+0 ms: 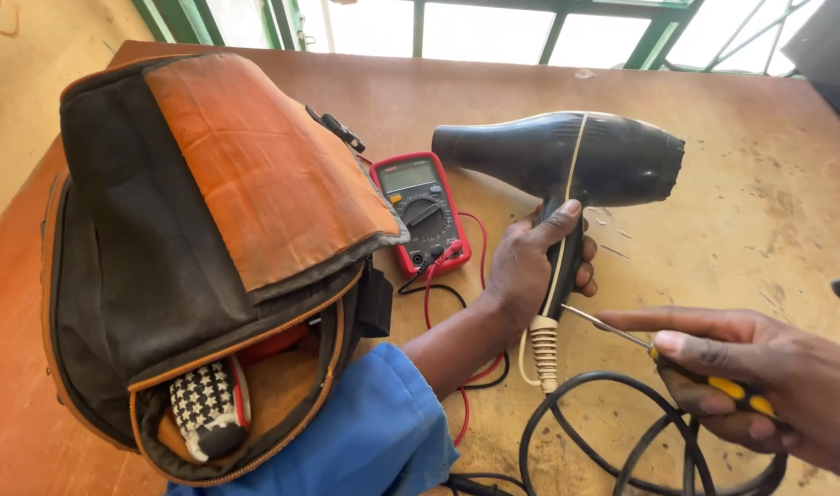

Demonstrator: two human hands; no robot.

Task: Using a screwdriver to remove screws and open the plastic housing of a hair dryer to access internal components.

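At lower left, a worn orange-and-black fabric bag (209, 257) is gaping open on the scuffed wooden table (760, 184). The left hand (530, 266) is wrapping the glossy black hair dryer (567, 161) handle at centre; the right hand (741, 367), lower right, is pinching a yellow-handled screwdriver (686, 367), its grip closed, beside a red multimeter (422, 211).

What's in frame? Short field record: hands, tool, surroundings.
left hand: grips handle of black hair dryer, held upright
right hand: holds yellow-black screwdriver, tip close to the dryer handle
cord: black, looped on wooden table
meter: red multimeter, leads attached
bag: black-orange backpack, unzipped
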